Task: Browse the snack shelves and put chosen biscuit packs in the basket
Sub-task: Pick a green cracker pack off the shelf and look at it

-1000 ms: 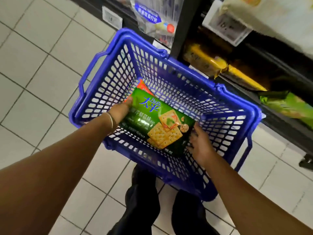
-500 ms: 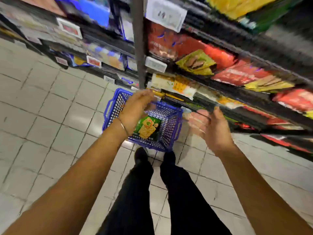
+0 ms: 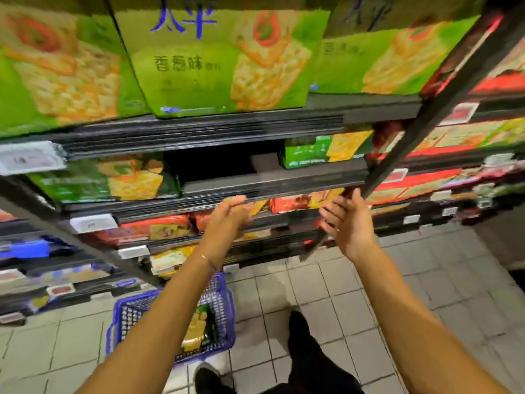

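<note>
Before the shelves (image 3: 272, 180), your two hands are raised side by side, both empty. Your left hand (image 3: 227, 220) holds nothing: its fingers lie fairly straight, pointing right across a row of red packs (image 3: 147, 228), though blur smears their tips. Your right hand (image 3: 349, 223) has its palm turned left, fingers loosely spread and pointing up. Its fingertips reach a slanting black post (image 3: 426, 132), and you cannot tell whether they touch it. A ring (image 3: 337, 230) shows on that hand, a bracelet (image 3: 206, 258) on your left wrist.

Well below your hands, on the tiled floor (image 3: 326, 294), stands the blue basket (image 3: 127, 317), partly hidden by your left forearm. A biscuit pack (image 3: 203, 327) lies in it, green with yellow crackers printed on it. Big green packs (image 3: 221, 58) fill the top shelf. Smaller green ones (image 3: 105, 180) sit on the shelf below, with a dark gap beside them. White price tags (image 3: 93, 223) hang along the shelf edges.
</note>
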The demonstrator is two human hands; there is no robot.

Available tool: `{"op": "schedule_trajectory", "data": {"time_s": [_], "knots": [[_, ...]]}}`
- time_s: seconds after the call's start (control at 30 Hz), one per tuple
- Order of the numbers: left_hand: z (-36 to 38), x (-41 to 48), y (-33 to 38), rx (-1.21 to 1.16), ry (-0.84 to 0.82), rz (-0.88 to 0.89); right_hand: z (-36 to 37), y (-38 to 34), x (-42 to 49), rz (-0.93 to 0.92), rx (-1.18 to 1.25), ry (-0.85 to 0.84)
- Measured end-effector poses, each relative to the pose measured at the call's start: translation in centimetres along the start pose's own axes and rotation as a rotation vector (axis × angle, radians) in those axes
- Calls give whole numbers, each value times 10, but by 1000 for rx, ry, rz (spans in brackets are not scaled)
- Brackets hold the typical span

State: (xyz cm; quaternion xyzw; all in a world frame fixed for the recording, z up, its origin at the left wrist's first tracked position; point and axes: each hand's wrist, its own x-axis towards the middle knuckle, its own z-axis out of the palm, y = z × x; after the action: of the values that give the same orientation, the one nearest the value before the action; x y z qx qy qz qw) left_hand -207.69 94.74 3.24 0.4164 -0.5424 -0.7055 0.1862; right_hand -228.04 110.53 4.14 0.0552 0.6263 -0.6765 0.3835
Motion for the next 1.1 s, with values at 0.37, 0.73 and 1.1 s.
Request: {"op": "schedule_trajectory", "data": {"time_s": [0.37, 0.73, 1.1], "knots": [[144, 147, 64, 111, 305, -106, -37, -112, 135, -67, -81, 7], [187, 154, 68, 203, 524, -44, -37, -121, 184, -102, -179, 53], [171, 107, 59, 103, 597, 345, -42, -122, 169, -1, -398, -23]]}}
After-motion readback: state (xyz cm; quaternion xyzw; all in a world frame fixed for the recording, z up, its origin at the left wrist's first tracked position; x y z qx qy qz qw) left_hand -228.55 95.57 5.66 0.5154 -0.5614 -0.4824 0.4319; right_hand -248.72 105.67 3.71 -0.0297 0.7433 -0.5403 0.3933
